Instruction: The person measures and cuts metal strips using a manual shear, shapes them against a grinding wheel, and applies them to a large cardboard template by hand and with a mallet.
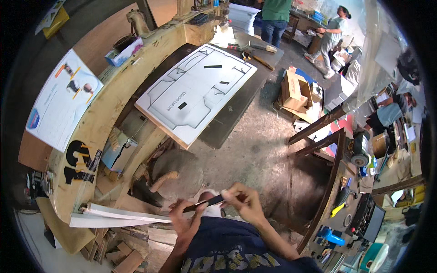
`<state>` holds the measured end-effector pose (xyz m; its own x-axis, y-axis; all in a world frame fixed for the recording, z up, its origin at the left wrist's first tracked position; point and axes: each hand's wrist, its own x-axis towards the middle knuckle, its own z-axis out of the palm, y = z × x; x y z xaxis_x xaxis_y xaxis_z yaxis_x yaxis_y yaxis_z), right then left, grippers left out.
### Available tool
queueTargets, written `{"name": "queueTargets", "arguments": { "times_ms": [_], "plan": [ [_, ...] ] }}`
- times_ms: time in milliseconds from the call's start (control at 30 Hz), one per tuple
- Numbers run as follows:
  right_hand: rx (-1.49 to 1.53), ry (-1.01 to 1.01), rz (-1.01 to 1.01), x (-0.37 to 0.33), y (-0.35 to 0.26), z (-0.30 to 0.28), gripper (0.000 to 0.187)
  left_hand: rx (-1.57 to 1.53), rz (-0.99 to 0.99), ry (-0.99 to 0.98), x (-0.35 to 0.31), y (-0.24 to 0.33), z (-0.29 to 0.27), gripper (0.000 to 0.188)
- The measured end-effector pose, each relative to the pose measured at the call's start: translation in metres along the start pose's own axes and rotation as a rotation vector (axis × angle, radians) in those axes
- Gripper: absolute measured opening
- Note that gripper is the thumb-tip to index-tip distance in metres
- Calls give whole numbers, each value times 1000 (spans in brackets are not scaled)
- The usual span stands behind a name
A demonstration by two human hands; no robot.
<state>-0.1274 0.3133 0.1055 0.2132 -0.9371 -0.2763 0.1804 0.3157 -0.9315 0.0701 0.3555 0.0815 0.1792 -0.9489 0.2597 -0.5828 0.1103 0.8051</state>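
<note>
In front of my body I hold a short, narrow black strip (210, 201), tilted up to the right. My left hand (184, 219) pinches its lower left end, and my right hand (242, 203) grips the upper right end between thumb and fingers. A long white folded strip (119, 216) runs from beside my left hand to the bench at the lower left; whether that hand also holds it I cannot tell. Farther ahead, a white-faced board (157, 107) with black outlines rests on a dark table (216, 132).
Pliers (246, 56) and a hammer (262, 46) lie beyond the board. A curved wooden bench (98, 102) borders the left, carrying a printed sheet (59, 109). Cardboard boxes (295, 93) stand right of centre. A cluttered workbench (334, 218) lines the right. Two people (334, 38) (275, 18) are at the back.
</note>
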Motion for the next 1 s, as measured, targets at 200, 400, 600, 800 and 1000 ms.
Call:
{"name": "queueTargets", "arguments": {
  "times_ms": [200,400,600,800,1000],
  "plan": [
    [-110,379,-94,83,-5,-73,23,-320,-124,-484,98,-31,93,18],
    [-201,193,25,192,-31,-122,22,-403,-365,-761,193,-53,128,20],
    [-375,-59,111,310,-71,-116,27,-374,-617,-598,256,-58,134,28],
    [-448,-330,218,406,-93,-111,32,-413,-767,-352,277,-55,162,21],
    [-500,-651,416,495,-99,-141,34,-312,-910,-46,297,-18,220,21]
  ]
}}
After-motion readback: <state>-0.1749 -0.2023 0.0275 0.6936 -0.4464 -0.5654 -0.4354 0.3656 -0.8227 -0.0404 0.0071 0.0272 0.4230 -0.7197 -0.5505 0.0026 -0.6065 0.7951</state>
